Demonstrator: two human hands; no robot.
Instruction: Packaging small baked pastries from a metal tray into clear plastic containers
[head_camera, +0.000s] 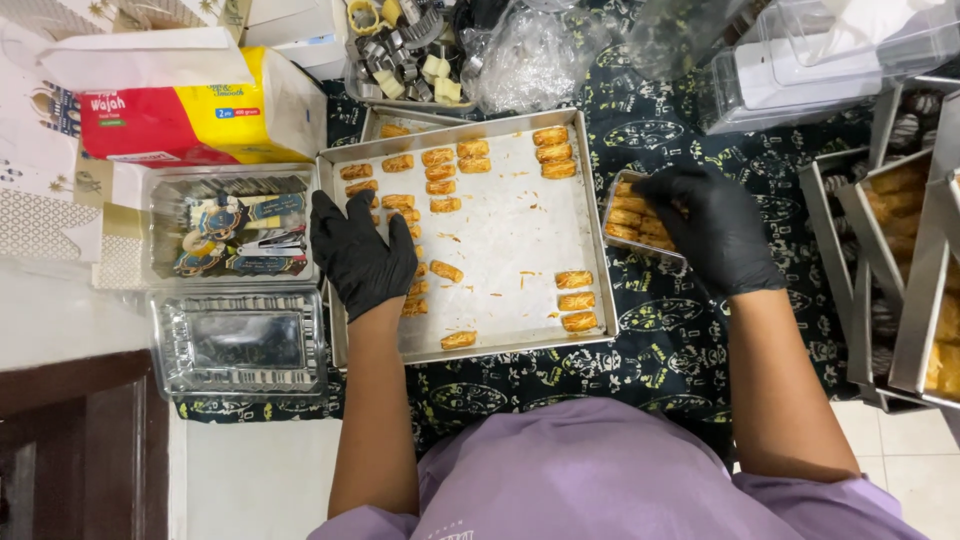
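Note:
Both of my hands wear black gloves. My left hand (358, 252) rests palm down on the left side of a metal baking tray (520, 225), over a column of small golden pastries (445, 206). More pastries lie along the tray's top and at its lower right (575, 298). My right hand (712, 228) covers a small clear container (622, 215) filled with rows of the same pastries, just right of the tray; its fingers curl over the container's top.
Two clear plastic boxes (232, 225) sit left of the tray, the lower one (240, 342) empty. A red and yellow tissue pack (185, 105) lies behind them. Cookie cutters (400, 50) and plastic bags are at the back. Stacked metal trays of baked goods (905, 260) stand at the right.

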